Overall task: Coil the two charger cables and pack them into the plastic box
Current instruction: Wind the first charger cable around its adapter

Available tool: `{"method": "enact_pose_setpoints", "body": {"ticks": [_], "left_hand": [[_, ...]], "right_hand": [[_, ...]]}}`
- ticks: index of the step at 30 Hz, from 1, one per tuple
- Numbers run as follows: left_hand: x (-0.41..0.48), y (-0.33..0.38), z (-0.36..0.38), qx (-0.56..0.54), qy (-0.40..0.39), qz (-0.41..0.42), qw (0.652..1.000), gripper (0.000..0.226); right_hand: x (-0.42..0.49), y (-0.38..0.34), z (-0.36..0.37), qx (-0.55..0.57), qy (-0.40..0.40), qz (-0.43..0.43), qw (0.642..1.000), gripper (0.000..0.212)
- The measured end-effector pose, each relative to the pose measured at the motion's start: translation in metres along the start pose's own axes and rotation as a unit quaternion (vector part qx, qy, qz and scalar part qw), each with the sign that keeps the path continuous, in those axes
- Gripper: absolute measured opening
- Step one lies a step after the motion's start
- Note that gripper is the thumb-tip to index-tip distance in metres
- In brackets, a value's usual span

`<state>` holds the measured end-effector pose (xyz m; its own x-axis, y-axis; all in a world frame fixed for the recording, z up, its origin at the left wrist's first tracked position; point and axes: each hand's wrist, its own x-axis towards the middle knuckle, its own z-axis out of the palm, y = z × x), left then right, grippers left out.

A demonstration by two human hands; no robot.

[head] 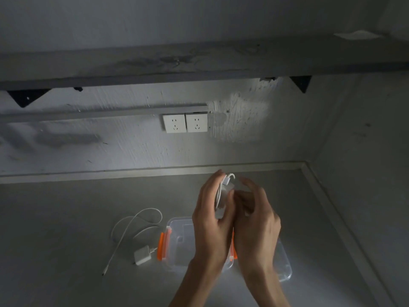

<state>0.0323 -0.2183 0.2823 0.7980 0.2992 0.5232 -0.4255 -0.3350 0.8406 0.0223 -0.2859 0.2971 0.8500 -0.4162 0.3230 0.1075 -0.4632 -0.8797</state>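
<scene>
Item 1: white charger with coiled cable (222, 196), held above the plastic box, between both hands. Left hand (211, 220): fingers closed around the coil and adapter. Right hand (254, 220): fingers half-curled beside the bundle; whether they grip it cannot be told.
Item 2: clear plastic box (177, 244) with orange latches, open, on the grey desk (66, 218), below the hands.
Item 3: second white charger (142, 254), just left of the box, its cable (135, 224) lying loose and uncoiled on the desk.
Item 4: two wall sockets (185, 122), on the wall well behind the box
</scene>
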Motion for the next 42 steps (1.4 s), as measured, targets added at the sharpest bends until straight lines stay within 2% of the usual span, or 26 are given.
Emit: {"method": "enact_pose_setpoints", "body": {"ticks": [5,10,14,18,23,30,36,38,42], "left_hand": [[0.001,0.014,-0.001,-0.091,0.035,-0.045,0.994,0.029],[0.004,0.014,-0.005,-0.160,0.055,-0.093,0.981,0.026],[0.006,0.009,-0.011,-0.154,0.034,-0.088,0.984,0.025],[0.011,0.011,-0.017,-0.152,-0.005,-0.081,0.985,0.033],[0.016,0.013,-0.020,-0.126,-0.018,-0.053,0.990,0.035],[0.024,0.008,-0.027,-0.104,-0.092,-0.014,0.990,0.035],[0.023,-0.006,-0.024,-0.068,-0.088,0.013,0.994,0.045],[0.021,-0.004,-0.022,-0.097,-0.073,-0.009,0.993,0.043],[0.025,-0.004,-0.020,-0.207,-0.025,-0.114,0.971,0.031]], "right_hand": [[-0.003,0.000,-0.003,0.014,0.006,-0.054,0.998,0.036],[-0.002,-0.001,0.000,0.009,-0.005,-0.085,0.996,0.035],[0.003,-0.002,0.002,0.028,-0.048,-0.075,0.996,0.026],[0.006,-0.002,0.004,0.010,-0.053,-0.097,0.994,0.032],[0.006,-0.002,0.005,0.004,-0.038,-0.094,0.995,0.034],[0.004,-0.001,0.004,0.037,-0.015,-0.071,0.997,0.031],[-0.002,-0.004,0.007,0.083,0.027,-0.038,0.995,0.038],[-0.004,-0.004,0.010,0.091,0.029,-0.029,0.995,0.036],[-0.008,0.006,0.020,0.083,0.007,-0.015,0.996,0.029]]}}
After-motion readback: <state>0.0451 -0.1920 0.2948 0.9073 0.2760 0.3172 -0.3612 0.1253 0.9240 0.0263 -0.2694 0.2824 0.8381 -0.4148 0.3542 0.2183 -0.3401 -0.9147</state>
